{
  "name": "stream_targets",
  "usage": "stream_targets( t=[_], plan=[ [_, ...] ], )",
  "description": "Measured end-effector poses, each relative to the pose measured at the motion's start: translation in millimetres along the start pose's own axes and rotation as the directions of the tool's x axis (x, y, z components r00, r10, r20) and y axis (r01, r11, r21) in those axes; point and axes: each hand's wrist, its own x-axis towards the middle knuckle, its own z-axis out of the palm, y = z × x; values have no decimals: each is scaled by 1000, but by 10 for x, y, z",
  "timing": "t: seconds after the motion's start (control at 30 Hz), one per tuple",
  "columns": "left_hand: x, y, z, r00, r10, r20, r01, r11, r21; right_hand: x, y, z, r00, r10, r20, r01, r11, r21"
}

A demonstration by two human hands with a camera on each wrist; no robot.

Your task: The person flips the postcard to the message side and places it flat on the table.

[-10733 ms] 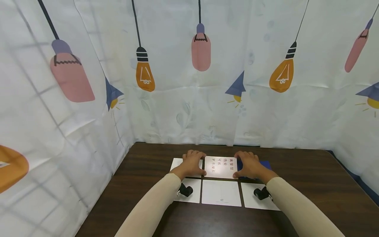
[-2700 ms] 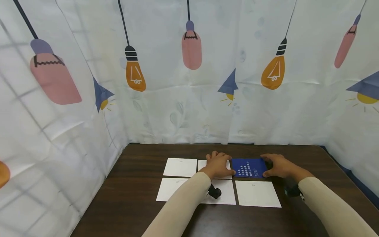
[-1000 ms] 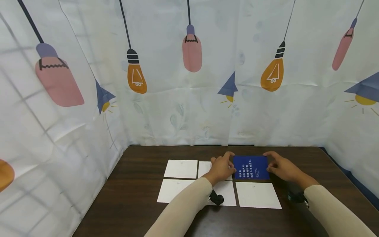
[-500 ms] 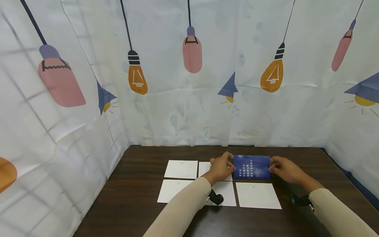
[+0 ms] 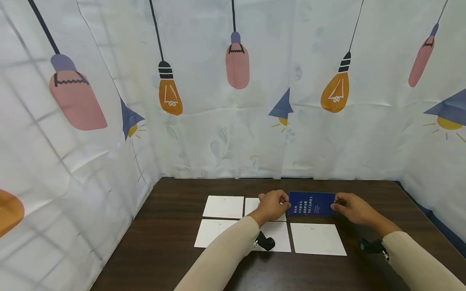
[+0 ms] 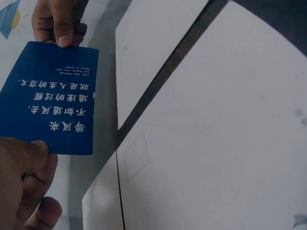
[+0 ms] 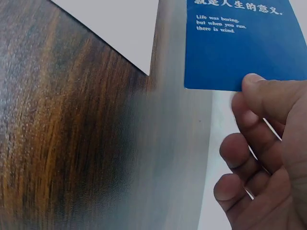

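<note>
The blue card point(image 5: 311, 203) is lifted off the table point(image 5: 171, 250) at the far right of the layout, pinched at its short edges by the left hand point(image 5: 272, 205) and right hand point(image 5: 350, 208). It looks light, thin and fairly stiff, best held by the edges. Five white cards point(image 5: 317, 239) lie flat below and to the left; nothing blocks it.

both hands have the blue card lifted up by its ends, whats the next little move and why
Probably turn the blue card over and lay it face down. The left hand and right hand pinch its two short ends, it is lifted off the table, and the white cards around it all lie blank side up.
</note>
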Motion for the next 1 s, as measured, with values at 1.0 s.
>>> stream_targets(
  t=[1.0],
  plan=[
    [-25, -47, -36, 998, 60, -2, -60, 998, -38, -51, 53, 21, 1000, -8, -2, 8, 999, 34]
  ],
)
